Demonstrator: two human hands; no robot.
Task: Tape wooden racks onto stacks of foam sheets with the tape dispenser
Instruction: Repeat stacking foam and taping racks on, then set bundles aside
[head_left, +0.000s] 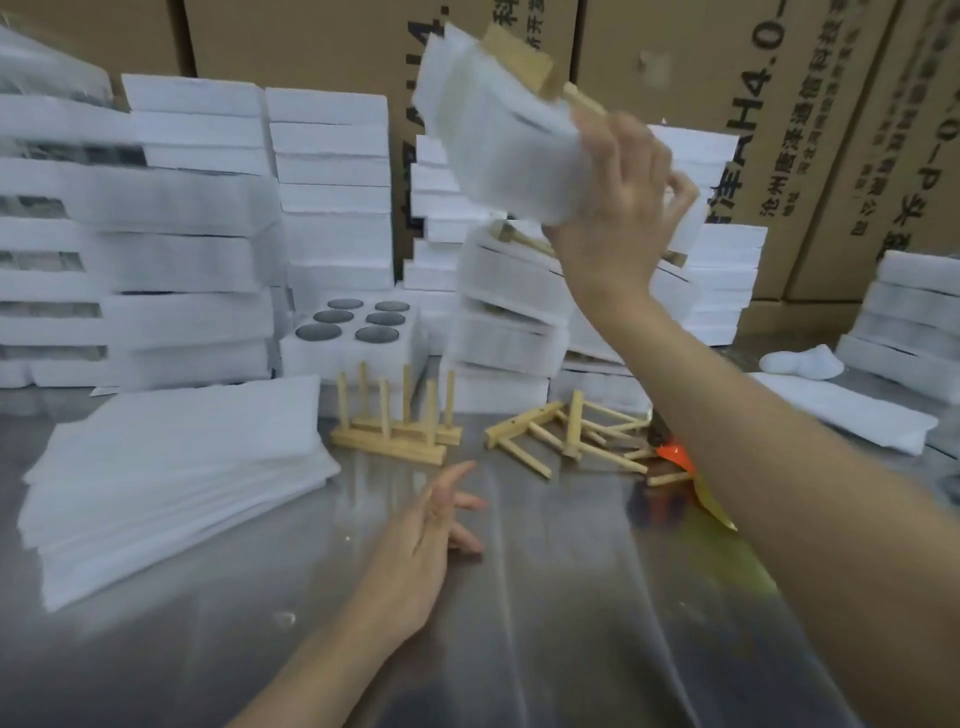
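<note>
My right hand (618, 208) is raised high at the back and grips a white foam bundle (498, 135) with a wooden rack (524, 57) showing at its top edge. My left hand (431, 535) hovers low over the metal table (519, 623), fingers spread and holding nothing. A loose stack of flat foam sheets (171, 478) lies at the left. One wooden rack (400, 421) stands upright at the table's middle. Several more racks (571, 436) lie in a heap to its right. An orange tape dispenser (672, 454) is mostly hidden behind my right forearm.
Piles of white foam bundles (519, 312) and foam blocks (156, 234) fill the back of the table, one foam block with round holes (353, 332) among them. Cardboard boxes (779, 104) form a wall behind. More foam (904, 332) sits at the right.
</note>
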